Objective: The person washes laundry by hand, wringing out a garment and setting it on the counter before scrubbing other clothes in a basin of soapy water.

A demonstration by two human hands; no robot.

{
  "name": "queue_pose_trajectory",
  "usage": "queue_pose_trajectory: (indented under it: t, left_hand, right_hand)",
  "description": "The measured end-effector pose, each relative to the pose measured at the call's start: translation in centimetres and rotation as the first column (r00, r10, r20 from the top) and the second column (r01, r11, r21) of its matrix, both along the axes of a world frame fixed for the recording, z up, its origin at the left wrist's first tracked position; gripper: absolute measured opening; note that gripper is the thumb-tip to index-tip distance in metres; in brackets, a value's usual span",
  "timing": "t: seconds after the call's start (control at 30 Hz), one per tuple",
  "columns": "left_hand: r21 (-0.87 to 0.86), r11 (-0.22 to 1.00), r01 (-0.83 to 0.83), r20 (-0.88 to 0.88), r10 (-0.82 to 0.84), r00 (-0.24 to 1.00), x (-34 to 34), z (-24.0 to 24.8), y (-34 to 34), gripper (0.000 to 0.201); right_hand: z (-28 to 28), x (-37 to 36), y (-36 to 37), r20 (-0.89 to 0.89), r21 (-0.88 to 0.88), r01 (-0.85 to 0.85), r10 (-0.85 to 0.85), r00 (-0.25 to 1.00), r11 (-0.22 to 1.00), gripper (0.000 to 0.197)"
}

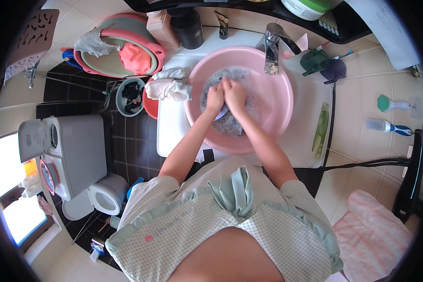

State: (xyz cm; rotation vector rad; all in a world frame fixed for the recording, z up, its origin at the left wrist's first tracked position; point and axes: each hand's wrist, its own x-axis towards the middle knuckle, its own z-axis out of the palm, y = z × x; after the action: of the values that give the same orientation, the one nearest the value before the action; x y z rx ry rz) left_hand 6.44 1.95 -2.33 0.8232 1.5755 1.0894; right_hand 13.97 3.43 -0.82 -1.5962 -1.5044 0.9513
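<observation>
Both my hands are closed and pressed together over the soapy water in a pink basin [273, 113]. My left hand [215, 97] and my right hand [234, 92] meet near the basin's middle left, their fingertips pointing away from me. What they pinch between them is hidden by the fingers. A small light purple piece [222, 113], perhaps cloth, shows just below the hands. Grey-white suds [228, 124] cover the water around them, so anything under the surface cannot be made out. A bunched white cloth [168, 89] lies by the basin's left rim.
A metal faucet [271, 49] reaches over the basin's far right rim. Two dark cups [334, 70] with toothbrushes and a long green leaf [321, 130] are at the right. Bottles [187, 29] stand behind; a bucket of dark clothes [129, 97] and stacked tubs [157, 54] are left.
</observation>
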Motion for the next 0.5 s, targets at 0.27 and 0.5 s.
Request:
queue_pose_trajectory:
  t: [0.27,0.5]
  left_hand:
    - [0.007,1.000,-0.004,0.151,0.003,0.989,-0.8,1.0,0.1,0.036]
    - [-0.019,0.998,-0.060,0.163,0.062,0.985,-1.0,1.9,1.4,0.036]
  right_hand:
    - [1.7,-0.2,0.5,0.097,0.007,-0.070,0.069,0.993,0.998,0.038]
    - [2.6,-1.2,2.1,0.225,0.025,-0.010,0.004,0.974,1.000,0.044]
